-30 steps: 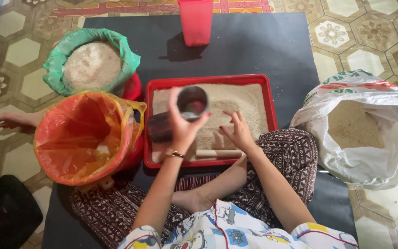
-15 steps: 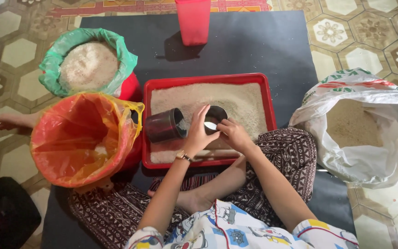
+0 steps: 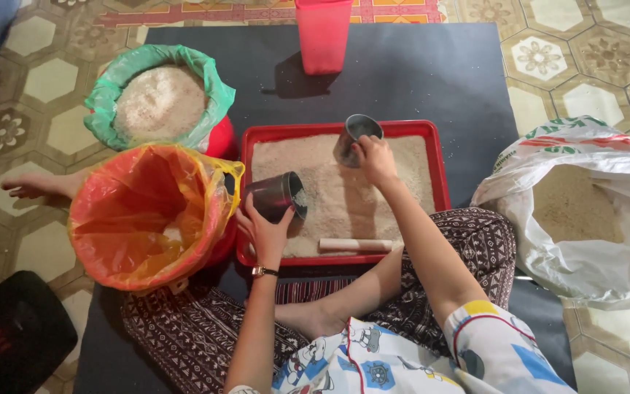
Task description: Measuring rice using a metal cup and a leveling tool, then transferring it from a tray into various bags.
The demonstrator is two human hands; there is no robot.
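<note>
**Metal cups over a tray of rice**

Red plastic tray [image 3: 439,168] lies on a dark mat [image 3: 417,73], filled with pale grain. The left hand [image 3: 265,232] wraps its fingers around a dark metal cup [image 3: 275,197] tipped on its side at the tray's left edge, beside an orange-lined bucket [image 3: 147,215]. The right hand [image 3: 375,159] grips a second metal cup [image 3: 355,138], tilted over the grain. A wooden stick [image 3: 355,245] rests near the front rim.

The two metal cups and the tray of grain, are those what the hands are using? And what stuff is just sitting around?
In use: left hand, left cup, right hand, right cup, red tray.

Lying about: stick, orange bag, green bag, white bag, red tub, black box.
</note>
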